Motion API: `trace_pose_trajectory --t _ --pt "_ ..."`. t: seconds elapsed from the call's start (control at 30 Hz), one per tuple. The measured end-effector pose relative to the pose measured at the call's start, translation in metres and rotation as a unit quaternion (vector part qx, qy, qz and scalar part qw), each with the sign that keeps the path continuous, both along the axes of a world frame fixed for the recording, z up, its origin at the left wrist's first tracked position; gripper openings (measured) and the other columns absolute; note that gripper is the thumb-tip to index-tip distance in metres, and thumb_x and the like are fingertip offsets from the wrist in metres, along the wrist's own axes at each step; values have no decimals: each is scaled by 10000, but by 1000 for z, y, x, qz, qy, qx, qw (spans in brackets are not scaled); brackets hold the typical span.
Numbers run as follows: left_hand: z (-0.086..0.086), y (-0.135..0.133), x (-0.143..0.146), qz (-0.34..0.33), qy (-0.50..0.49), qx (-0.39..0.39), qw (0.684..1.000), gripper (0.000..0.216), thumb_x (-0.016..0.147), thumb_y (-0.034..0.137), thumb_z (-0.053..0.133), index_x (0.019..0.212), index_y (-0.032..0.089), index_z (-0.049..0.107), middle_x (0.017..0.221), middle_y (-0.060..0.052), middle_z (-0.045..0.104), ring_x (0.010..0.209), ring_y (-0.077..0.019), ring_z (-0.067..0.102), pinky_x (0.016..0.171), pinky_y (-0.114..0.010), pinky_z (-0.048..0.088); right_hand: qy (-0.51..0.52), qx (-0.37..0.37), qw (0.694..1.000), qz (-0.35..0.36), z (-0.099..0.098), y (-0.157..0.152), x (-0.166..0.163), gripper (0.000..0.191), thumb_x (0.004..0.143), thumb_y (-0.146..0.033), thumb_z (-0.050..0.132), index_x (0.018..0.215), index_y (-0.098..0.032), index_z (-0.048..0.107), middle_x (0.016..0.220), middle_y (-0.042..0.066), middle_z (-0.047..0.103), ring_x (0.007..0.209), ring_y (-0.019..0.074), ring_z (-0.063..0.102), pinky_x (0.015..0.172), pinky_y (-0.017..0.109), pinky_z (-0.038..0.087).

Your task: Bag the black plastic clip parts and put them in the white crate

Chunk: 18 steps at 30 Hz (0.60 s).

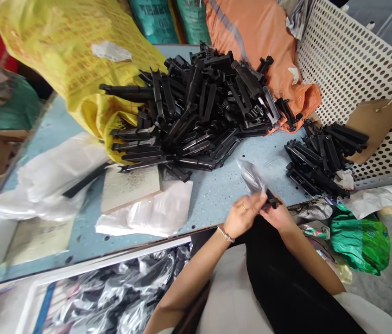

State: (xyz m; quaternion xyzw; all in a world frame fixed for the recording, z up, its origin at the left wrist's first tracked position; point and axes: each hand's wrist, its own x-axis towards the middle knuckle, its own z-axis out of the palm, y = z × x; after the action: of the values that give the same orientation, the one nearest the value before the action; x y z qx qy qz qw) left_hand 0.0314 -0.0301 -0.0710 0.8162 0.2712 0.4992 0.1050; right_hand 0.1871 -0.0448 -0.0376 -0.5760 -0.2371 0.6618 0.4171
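Note:
My left hand (243,214) and my right hand (279,214) meet at the near edge of the blue table (217,190). Together they hold a black plastic part (271,199) partly inside a clear plastic bag (251,178). The left hand's fingers pinch the bag; the right hand's fingers are closed on the part's end. A bracelet sits on my left wrist. A large heap of black plastic parts (199,111) lies on the table ahead, and a smaller heap (321,157) lies to the right.
A yellow sack (71,60) and an orange sack (262,37) flank the big heap. A white perforated basket (356,69) stands at right. Clear bags (154,213) and a tile (129,185) lie at left. A bin of bagged parts (119,292) is below. A green bag (359,241) lies at right.

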Motion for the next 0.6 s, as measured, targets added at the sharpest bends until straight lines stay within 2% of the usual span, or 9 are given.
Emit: trace_pose_trajectory --t 0.1,0.17,0.23,0.3,0.37,0.43,0.5,0.57,0.6 --pt "-3 -17 5 -38 5 -70 997 755 925 24 443 1623 205 219 1425 -172 542 1340 -224 544 1040 -376 548 -207 110 972 -12 -2 2 -2 496 845 -520 586 1237 -217 572 852 15 645 750 74 533 759 198 484" --pt "-5 -19 3 -42 27 -122 991 750 946 149 523 1624 201 205 1473 -186 490 1389 -266 499 1071 -425 531 -316 162 934 48 -4 1 -2 482 912 -518 467 1284 -229 568 973 57 666 874 110 580 866 238 507" --pt "-5 -17 -1 -38 49 -143 988 719 954 262 599 1595 201 277 1455 -180 507 1361 -276 527 1069 -429 534 -401 203 885 117 -9 2 -1 481 955 -469 352 1313 -239 576 1091 98 648 1006 142 602 963 299 528" --pt "-4 -14 -6 -17 40 -133 990 557 968 244 601 1497 209 433 1358 -141 589 1258 -234 605 1038 -385 552 -490 226 829 146 -14 6 1 504 958 -427 349 1397 -262 534 1332 130 550 1246 193 553 1119 401 497" --pt "-1 -12 -9 23 -7 -136 990 350 984 155 542 1329 209 575 1212 -96 655 1119 -178 659 991 -336 564 -553 242 785 138 -17 13 2 554 954 -410 371 1481 -255 447 1560 134 333 1471 246 386 1253 490 394" --pt "1 -11 -11 51 -38 -167 984 287 969 131 538 1239 198 608 1141 -88 653 1070 -169 656 955 -328 569 -544 280 780 130 -18 18 1 577 966 -399 345 1511 -214 394 1629 118 223 1553 224 279 1318 464 338" --pt "0 -9 -12 75 -10 -200 977 461 893 196 652 1341 178 543 1261 -144 590 1188 -242 601 969 -396 569 -497 315 798 130 -16 20 -1 557 980 -389 308 1494 -198 405 1584 114 327 1519 157 346 1305 368 382" --pt "-6 -3 -11 106 76 -212 969 784 788 242 764 1489 181 418 1475 -213 438 1294 -341 524 1001 -511 544 -477 324 809 113 -17 19 -1 505 984 -390 311 1416 -206 496 1453 113 488 1409 122 470 1240 308 448" --pt "-11 2 -9 121 119 -213 962 862 766 228 782 1528 200 380 1561 -229 340 1298 -368 521 1003 -550 534 -481 323 809 99 -18 17 -1 472 982 -392 327 1350 -205 557 1373 115 548 1340 120 522 1198 298 478"
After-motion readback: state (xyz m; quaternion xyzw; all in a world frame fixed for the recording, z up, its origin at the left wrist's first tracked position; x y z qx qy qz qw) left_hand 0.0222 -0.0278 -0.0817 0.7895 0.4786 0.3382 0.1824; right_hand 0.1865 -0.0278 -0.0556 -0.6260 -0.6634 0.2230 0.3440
